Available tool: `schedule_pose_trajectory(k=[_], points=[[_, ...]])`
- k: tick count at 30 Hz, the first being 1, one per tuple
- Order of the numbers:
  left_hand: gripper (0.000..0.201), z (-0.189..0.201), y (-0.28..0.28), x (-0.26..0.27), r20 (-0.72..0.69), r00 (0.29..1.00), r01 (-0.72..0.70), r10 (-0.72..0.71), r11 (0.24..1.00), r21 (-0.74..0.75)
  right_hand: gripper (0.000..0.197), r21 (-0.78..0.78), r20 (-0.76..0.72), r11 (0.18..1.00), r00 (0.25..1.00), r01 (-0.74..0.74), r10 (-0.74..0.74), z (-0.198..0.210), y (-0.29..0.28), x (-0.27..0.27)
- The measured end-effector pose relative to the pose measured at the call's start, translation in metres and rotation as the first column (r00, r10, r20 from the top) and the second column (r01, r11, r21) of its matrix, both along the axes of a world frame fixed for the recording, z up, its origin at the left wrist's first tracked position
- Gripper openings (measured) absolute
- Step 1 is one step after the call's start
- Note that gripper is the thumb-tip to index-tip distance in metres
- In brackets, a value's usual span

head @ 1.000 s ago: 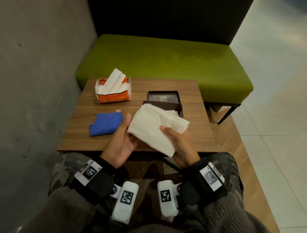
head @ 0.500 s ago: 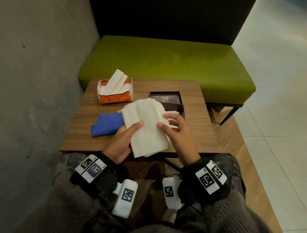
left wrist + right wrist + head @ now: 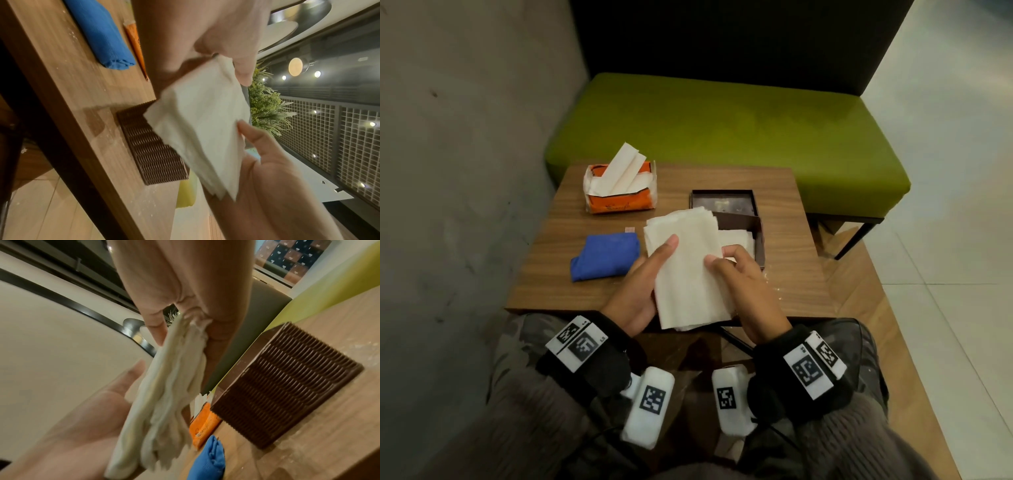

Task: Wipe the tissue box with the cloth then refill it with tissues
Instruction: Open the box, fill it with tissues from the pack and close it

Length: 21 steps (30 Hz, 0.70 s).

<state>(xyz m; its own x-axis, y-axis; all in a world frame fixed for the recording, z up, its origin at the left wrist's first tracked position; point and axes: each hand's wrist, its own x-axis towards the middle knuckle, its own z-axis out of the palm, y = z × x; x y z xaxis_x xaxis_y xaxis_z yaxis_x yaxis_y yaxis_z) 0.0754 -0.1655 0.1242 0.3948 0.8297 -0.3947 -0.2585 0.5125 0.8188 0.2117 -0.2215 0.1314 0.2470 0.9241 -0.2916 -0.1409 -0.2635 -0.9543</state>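
Both hands hold a stack of white tissues (image 3: 688,270) above the table's near edge. My left hand (image 3: 642,291) has its thumb on top and its fingers underneath. Gripping the stack's right edge is my right hand (image 3: 743,287). The stack (image 3: 201,123) fans at its edge (image 3: 168,402). The brown ribbed tissue box (image 3: 761,240) stands open just beyond the hands, with some tissues (image 3: 738,238) inside. Its lid (image 3: 722,202) lies behind it. A folded blue cloth (image 3: 604,255) lies to the left.
An orange tissue pack (image 3: 619,193) with sheets sticking out sits at the far left of the wooden table (image 3: 791,281). A green bench (image 3: 722,126) stands behind the table, a grey wall to the left, and tiled floor on the right.
The tissue stack has turned from slanting across to lengthwise between the hands. My left thumb has moved onto its top and my right hand has shifted to its right edge.
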Motion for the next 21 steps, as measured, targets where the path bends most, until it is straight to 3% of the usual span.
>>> schedule_pose_trajectory(k=[2, 6, 10, 14, 18, 21], points=[[0.051, -0.003, -0.002, 0.001, -0.025, 0.999, -0.021, 0.021, 1.0, 0.023, 0.021, -0.023, -0.003, 0.999, 1.0, 0.022, -0.022, -0.001, 0.001, -0.003], [0.041, -0.006, -0.002, 0.003, -0.219, 0.975, -0.016, 0.046, 0.99, 0.138, 0.052, -0.091, -0.173, 0.994, 0.982, 0.063, -0.078, -0.007, 0.006, 0.001], [0.035, -0.007, -0.005, 0.01, -0.379, 0.923, 0.054, 0.059, 0.958, 0.28, 0.022, -0.063, -0.232, 0.997, 0.971, 0.044, -0.058, -0.01, 0.006, -0.006], [0.028, -0.008, -0.001, 0.007, -0.364, 0.931, 0.08, -0.02, 0.985, 0.152, 0.025, -0.054, -0.302, 0.999, 0.953, 0.009, -0.025, -0.013, 0.005, 0.0], [0.05, -0.011, -0.004, 0.016, -0.455, 0.871, 0.28, -0.187, 0.949, 0.147, 0.022, -0.099, -0.287, 0.994, 0.955, 0.05, -0.076, -0.019, 0.006, -0.006], [0.062, -0.012, 0.007, 0.004, -0.347, 0.898, 0.301, -0.271, 0.953, 0.035, 0.02, -0.089, -0.362, 0.989, 0.921, 0.119, -0.143, -0.019, 0.009, 0.013]])
